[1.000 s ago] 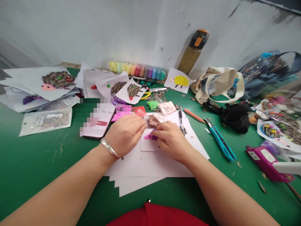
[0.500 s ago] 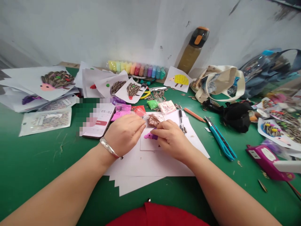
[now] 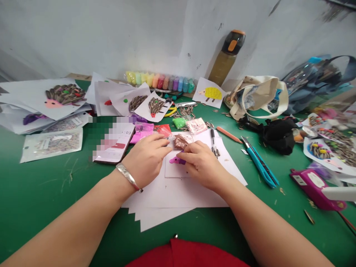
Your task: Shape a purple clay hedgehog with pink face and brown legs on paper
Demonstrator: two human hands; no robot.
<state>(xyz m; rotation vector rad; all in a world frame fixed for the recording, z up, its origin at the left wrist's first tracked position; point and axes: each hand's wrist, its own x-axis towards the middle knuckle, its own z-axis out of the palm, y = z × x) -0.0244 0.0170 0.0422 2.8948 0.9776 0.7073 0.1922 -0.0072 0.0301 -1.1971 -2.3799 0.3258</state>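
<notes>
A green table (image 3: pixel 41 193) carries everything, with a stack of white paper sheets (image 3: pixel 178 196) laid square before the person, apparently as a working base that keeps the clay off the green surface. To the far right a cream tote bag (image 3: pixel 258 96) slumps against the wall beside an amber water bottle (image 3: pixel 226 59), both pushed back from the work. Finished seed hedgehog pictures (image 3: pixel 63 94) lie stacked at the left (seemingly set aside there, clear of the hands).

A phone (image 3: pixel 118 146) lies just left of the sheets, its screen facing up where it can be read. A teal utility knife (image 3: pixel 260 167) and a purple glue gun (image 3: pixel 314 183) lie to the right, near the right arm.

The left hand (image 3: pixel 146 159), a silver bangle at its wrist, rests on the paper with fingers curled together, tips meeting the clay. The right hand (image 3: pixel 204 163) faces it, thumb and forefinger pinching a small pink-purple clay piece (image 3: pixel 175 160), which lies on the top sheet between both hands. Just behind it lies a small packet of brown clay (image 3: pixel 182 141), touching the paper's far edge.
</notes>
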